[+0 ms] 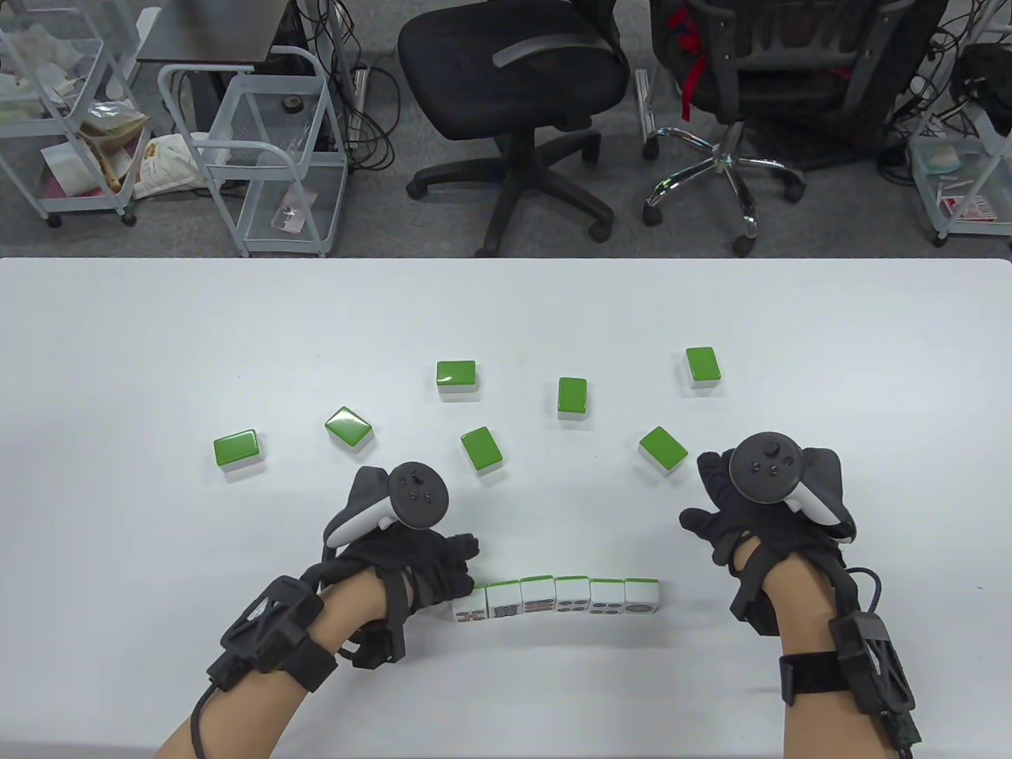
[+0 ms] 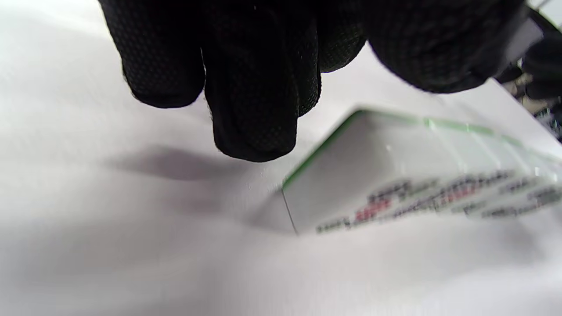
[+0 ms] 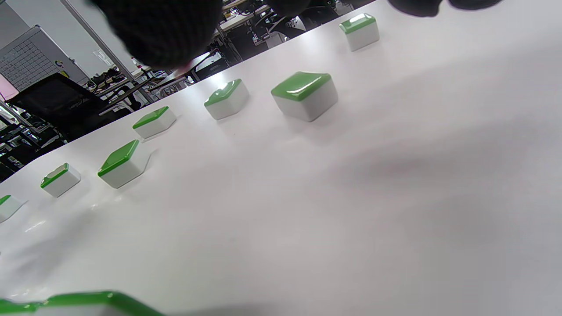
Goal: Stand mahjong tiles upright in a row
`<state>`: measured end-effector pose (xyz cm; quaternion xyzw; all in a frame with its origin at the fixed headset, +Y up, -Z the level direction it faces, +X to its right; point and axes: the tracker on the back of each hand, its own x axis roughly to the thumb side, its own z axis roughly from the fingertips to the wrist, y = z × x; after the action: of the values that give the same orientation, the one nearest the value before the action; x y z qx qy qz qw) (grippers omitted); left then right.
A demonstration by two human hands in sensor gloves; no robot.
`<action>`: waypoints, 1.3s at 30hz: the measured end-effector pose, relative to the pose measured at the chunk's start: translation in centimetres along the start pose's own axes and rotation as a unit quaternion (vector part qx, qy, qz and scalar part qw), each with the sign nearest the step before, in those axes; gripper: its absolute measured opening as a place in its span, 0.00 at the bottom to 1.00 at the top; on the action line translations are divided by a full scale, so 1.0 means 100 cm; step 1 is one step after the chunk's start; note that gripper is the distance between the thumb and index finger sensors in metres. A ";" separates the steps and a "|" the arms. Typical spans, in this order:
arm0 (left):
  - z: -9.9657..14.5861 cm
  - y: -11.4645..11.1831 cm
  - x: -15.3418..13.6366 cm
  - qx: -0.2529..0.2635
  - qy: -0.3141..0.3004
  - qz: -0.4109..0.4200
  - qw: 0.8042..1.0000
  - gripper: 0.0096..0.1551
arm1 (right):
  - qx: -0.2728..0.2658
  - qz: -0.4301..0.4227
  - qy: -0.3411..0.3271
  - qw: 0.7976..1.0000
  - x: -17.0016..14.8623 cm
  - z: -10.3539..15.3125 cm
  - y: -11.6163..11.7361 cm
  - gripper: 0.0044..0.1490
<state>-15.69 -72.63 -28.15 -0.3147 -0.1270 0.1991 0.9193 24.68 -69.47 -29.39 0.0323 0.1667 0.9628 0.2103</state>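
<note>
Table view shows six mahjong tiles already standing upright in a row (image 1: 556,598) near the front edge of the white table (image 1: 126,332), faces toward the person. Seven more lie flat, green backs up, scattered in a loose arc beyond the hands.

The left hand (image 1: 411,553) rests at the row's left end, its fingertips (image 1: 461,563) touching or just beside the first tile — I cannot tell which. In the left wrist view the fingers hang together just above and to the left of that end tile (image 2: 351,175), gripping nothing.

The right hand (image 1: 775,506) hovers well to the right of the row, fingers loosely spread and empty. The nearest flat tile (image 1: 662,451) lies just ahead of it and slightly to the left, well apart from the row. That tile sits turned at an angle, its long axis running diagonally rather than parallel to the row — so it would likely need a twist as well as a lift onto its edge.

The right hand seems the better placed for this one, being clearly nearer. The row's open right end lies between the two hands, so my guess is the next tile goes there.
</note>
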 end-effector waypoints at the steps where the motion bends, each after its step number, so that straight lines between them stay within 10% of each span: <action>1: 0.004 0.009 -0.005 0.025 0.006 0.014 1.000 0.43 | 0.000 0.000 0.000 1.000 0.000 0.000 0.000 0.53; 11: 0.041 0.086 -0.082 0.230 0.179 -0.121 0.949 0.47 | 0.001 0.004 0.001 1.000 0.001 0.000 0.001 0.53; 25: 0.011 0.100 -0.173 0.205 0.357 -0.168 0.896 0.49 | 0.008 0.009 0.008 1.000 0.003 0.002 0.004 0.53; 39: -0.030 0.094 -0.184 0.210 0.441 -0.216 0.846 0.48 | 0.010 0.018 0.012 1.000 0.004 0.002 0.003 0.53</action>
<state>-33.59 -75.63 -38.39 -0.1338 0.2716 -0.1426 0.9423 24.21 -69.50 -29.08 0.0254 0.1785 0.9650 0.1905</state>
